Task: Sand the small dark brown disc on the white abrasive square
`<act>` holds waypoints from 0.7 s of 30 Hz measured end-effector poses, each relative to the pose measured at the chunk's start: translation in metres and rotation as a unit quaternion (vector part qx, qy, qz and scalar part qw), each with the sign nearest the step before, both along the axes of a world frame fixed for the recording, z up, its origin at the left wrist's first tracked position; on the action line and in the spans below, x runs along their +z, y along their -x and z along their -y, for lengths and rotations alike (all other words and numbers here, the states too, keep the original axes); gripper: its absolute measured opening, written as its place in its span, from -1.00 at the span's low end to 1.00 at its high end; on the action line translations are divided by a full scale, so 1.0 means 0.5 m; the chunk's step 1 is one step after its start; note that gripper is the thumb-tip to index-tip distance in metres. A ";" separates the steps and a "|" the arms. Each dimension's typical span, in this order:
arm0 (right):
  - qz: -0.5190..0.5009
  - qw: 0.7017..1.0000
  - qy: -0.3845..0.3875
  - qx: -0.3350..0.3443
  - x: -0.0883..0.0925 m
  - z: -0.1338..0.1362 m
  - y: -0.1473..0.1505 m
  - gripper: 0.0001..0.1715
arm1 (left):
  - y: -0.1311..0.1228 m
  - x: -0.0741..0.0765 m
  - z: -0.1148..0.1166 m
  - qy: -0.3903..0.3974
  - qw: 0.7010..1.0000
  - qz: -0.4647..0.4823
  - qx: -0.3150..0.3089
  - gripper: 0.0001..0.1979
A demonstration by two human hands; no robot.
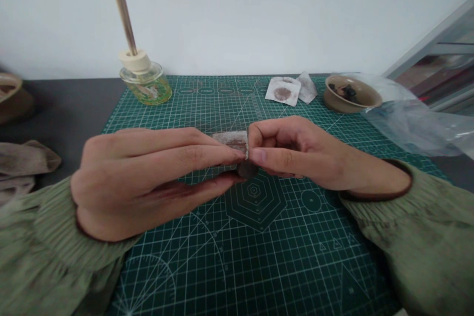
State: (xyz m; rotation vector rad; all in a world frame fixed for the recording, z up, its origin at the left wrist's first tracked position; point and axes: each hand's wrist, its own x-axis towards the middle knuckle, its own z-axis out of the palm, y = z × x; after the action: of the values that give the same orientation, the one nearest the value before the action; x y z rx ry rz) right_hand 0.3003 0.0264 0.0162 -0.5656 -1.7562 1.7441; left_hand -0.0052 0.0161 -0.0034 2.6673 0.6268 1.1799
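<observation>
Between fingers [207, 156], a brown-stained paper packet [230, 139]

1 head-worn view, facing forward and down, close above the hands [140, 182]

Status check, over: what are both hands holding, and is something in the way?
Left hand, right hand pinching stained paper square. Dark lump at fingertips. Green cutting mat below, no obstruction seen.

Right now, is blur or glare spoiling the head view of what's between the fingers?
In the head view, light is soft and even; the left hand and right hand look slightly blurred, and the paper piece between them shows little detail; the plastic bag glares faintly.
</observation>
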 end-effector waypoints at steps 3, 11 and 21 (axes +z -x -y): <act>-0.012 1.000 0.000 -0.003 -0.006 0.001 -0.003 -0.60 | -0.002 0.000 0.005 -0.010 1.000 0.000 0.002 -0.63; 0.003 1.000 0.012 -0.018 0.005 0.002 0.003 -0.65 | -0.006 -0.004 0.004 -0.012 1.000 -0.004 0.006 -0.55; 0.045 0.999 0.024 -0.006 0.004 0.002 -0.007 -0.59 | 0.009 0.050 0.002 0.000 0.996 -0.091 -0.003 -0.70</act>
State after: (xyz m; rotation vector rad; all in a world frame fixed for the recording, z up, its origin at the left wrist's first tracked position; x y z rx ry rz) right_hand 0.3040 0.0254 0.0184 -0.6840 -1.7721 1.7825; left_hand -0.0096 0.0150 0.0217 2.7970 0.6453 0.9413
